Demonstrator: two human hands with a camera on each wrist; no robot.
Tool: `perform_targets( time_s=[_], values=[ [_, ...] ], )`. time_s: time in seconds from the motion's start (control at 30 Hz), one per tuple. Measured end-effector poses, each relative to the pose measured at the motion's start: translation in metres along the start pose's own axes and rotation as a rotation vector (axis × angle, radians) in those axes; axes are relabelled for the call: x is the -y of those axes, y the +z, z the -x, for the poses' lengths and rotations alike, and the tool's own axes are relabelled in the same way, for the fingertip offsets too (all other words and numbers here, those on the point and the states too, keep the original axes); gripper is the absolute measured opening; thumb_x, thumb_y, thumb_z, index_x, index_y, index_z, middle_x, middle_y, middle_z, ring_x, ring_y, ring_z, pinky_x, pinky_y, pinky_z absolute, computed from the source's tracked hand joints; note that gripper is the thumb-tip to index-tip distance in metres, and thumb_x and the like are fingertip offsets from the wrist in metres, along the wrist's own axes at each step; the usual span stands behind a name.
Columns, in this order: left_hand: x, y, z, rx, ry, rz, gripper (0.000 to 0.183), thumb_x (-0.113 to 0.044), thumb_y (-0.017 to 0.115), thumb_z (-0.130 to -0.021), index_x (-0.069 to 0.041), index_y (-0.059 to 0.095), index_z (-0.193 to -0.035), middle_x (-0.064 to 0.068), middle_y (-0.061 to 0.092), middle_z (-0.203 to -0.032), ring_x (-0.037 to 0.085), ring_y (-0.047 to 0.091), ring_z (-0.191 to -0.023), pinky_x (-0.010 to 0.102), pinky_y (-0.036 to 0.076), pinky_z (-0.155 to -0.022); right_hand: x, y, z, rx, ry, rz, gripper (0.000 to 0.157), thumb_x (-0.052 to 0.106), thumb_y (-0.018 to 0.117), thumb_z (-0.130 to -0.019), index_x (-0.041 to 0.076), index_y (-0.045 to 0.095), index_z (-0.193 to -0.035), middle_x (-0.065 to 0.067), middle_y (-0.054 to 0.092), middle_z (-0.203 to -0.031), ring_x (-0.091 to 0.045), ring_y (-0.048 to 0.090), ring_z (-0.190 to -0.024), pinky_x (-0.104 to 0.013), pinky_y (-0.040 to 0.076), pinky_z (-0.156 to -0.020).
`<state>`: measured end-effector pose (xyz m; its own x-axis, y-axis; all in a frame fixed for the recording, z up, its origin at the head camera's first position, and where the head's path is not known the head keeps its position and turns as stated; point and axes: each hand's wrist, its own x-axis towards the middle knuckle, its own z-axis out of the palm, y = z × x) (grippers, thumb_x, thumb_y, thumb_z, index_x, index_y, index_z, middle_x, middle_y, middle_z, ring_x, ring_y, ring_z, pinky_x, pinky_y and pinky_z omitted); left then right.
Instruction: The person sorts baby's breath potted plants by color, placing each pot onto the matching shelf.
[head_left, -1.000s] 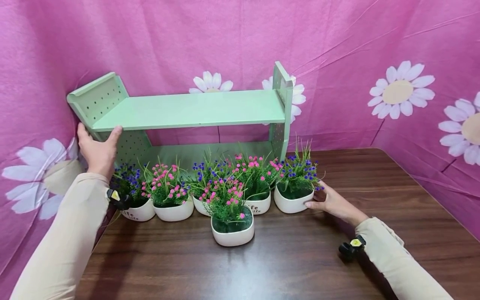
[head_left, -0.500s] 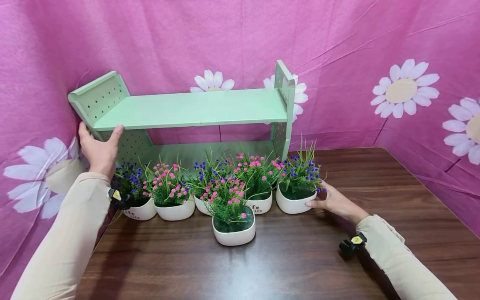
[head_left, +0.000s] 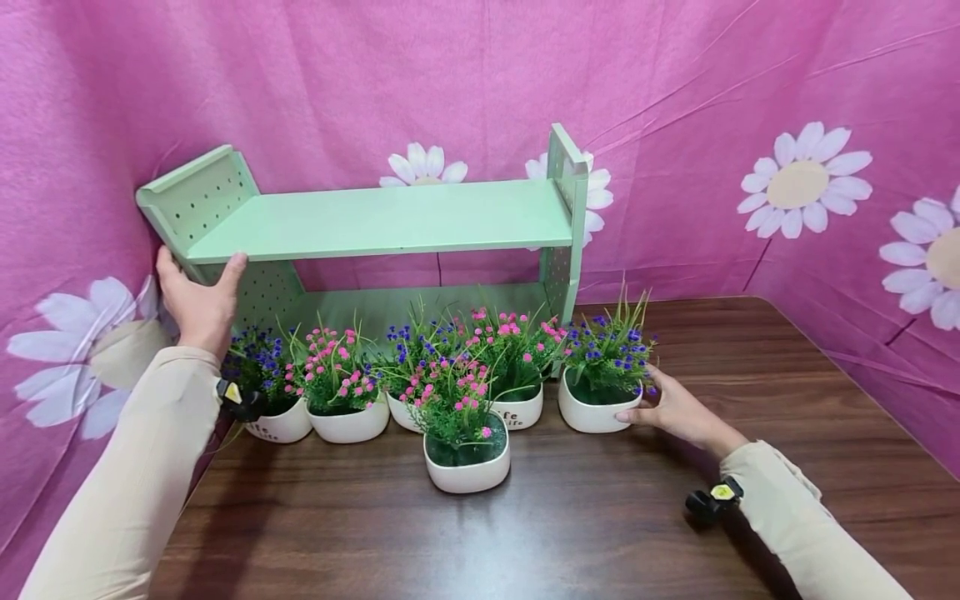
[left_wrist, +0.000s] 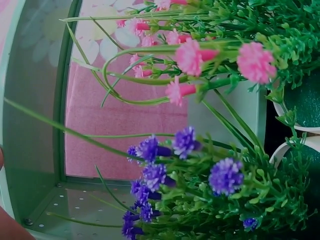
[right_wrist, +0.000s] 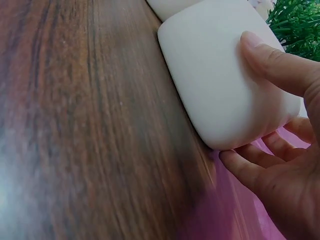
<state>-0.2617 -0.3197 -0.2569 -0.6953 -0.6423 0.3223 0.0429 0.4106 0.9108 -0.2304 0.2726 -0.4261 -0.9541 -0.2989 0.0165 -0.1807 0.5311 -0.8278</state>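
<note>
A light green two-tier shelf (head_left: pixel 390 217) with perforated side panels stands at the back of the table. My left hand (head_left: pixel 198 304) holds its left side panel, thumb at the front and fingers on the outer side. My right hand (head_left: pixel 686 417) grips a white pot of artificial blue flowers (head_left: pixel 600 408) at the right end of the row. In the right wrist view, the thumb (right_wrist: pixel 270 57) lies on the pot's wall (right_wrist: pixel 215 75) and the other fingers reach round its corner. That pot's base touches the table.
Several more white flower pots stand before the shelf, among them a pink-flowered pot (head_left: pixel 345 421) and a blue-flowered pot (head_left: pixel 277 425). Another pink-flowered pot (head_left: pixel 467 475) sits nearer the front. A pink daisy-print curtain (head_left: pixel 675 100) surrounds the brown wooden table (head_left: pixel 585 533).
My right hand and the blue-flowered pot have shifted slightly to the right, widening the gap to its neighbour. The left hand stays on the shelf.
</note>
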Motion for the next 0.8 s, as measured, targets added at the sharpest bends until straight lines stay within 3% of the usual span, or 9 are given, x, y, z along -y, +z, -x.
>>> perform_targets(
  time_s=[0.13,0.23,0.3,0.37,0.47,0.57,0.67,0.8],
  values=[
    [0.001,0.0,-0.001,0.003,0.001,-0.003,0.088,-0.043,0.069,-0.084,-0.026,0.017,-0.153,-0.006,0.021,-0.157,0.004,0.017,-0.141,0.015,0.009,-0.112,0.002,-0.006,0.007,-0.019,0.015,0.019,0.103,0.023,0.079,-0.079,-0.012,0.012,-0.148,-0.033,0.025,-0.149,-0.042,0.029,-0.134,-0.057,0.028,-0.106],
    [0.002,0.0,-0.001,-0.002,0.01,-0.022,0.088,-0.044,0.068,-0.084,-0.026,0.016,-0.153,-0.006,0.021,-0.157,0.005,0.017,-0.142,0.016,0.009,-0.112,0.005,-0.011,0.01,-0.03,0.011,-0.022,0.1,0.019,0.078,-0.08,-0.012,0.012,-0.148,-0.033,0.031,-0.146,-0.033,0.039,-0.13,-0.045,0.039,-0.103],
    [0.003,0.0,-0.001,-0.008,0.023,-0.038,0.089,-0.045,0.068,-0.084,-0.024,0.016,-0.153,-0.004,0.02,-0.158,0.006,0.017,-0.142,0.016,0.009,-0.112,0.007,-0.014,0.012,-0.039,-0.012,-0.053,0.096,0.015,0.078,-0.08,-0.011,0.014,-0.147,-0.033,0.037,-0.143,-0.015,0.049,-0.121,-0.029,0.047,-0.093],
    [0.004,0.001,0.0,-0.02,0.04,-0.051,0.09,-0.045,0.067,-0.085,-0.021,0.015,-0.154,-0.001,0.02,-0.158,0.008,0.017,-0.143,0.016,0.009,-0.112,0.011,-0.017,0.012,-0.046,-0.054,-0.107,0.093,0.01,0.077,-0.08,-0.01,0.016,-0.147,-0.032,0.042,-0.139,0.001,0.052,-0.111,-0.017,0.048,-0.085],
    [0.005,0.001,0.001,-0.037,0.057,-0.065,0.091,-0.046,0.067,-0.085,-0.018,0.014,-0.154,0.002,0.019,-0.159,0.01,0.016,-0.143,0.017,0.009,-0.113,0.02,-0.022,0.014,-0.071,-0.112,-0.165,0.089,0.004,0.076,-0.08,-0.01,0.019,-0.147,-0.026,0.048,-0.135,0.008,0.054,-0.105,-0.017,0.05,-0.083],
    [0.006,0.001,0.001,-0.045,0.064,-0.076,0.091,-0.046,0.066,-0.085,-0.018,0.015,-0.154,0.002,0.02,-0.158,0.011,0.017,-0.143,0.017,0.009,-0.113,0.033,-0.028,0.016,-0.109,-0.177,-0.174,0.082,0.0,0.075,-0.079,-0.007,0.027,-0.145,-0.004,0.057,-0.126,0.003,0.059,-0.102,-0.02,0.052,-0.08],
    [0.006,0.001,0.0,-0.043,0.065,-0.084,0.091,-0.047,0.066,-0.085,-0.018,0.015,-0.154,0.002,0.02,-0.158,0.012,0.018,-0.143,0.018,0.009,-0.113,0.047,-0.033,0.018,-0.156,-0.246,-0.145,0.078,-0.004,0.075,-0.078,-0.002,0.034,-0.144,0.015,0.056,-0.121,0.002,0.059,-0.103,-0.019,0.052,-0.081],
    [0.005,0.002,0.0,-0.034,0.056,-0.091,0.091,-0.048,0.066,-0.085,-0.019,0.014,-0.154,0.002,0.02,-0.158,0.013,0.017,-0.143,0.019,0.009,-0.113,0.07,-0.037,0.018,-0.197,-0.308,-0.195,0.08,-0.011,0.073,-0.076,0.008,0.039,-0.145,0.013,0.053,-0.126,0.002,0.059,-0.106,-0.019,0.052,-0.082]
  ],
)
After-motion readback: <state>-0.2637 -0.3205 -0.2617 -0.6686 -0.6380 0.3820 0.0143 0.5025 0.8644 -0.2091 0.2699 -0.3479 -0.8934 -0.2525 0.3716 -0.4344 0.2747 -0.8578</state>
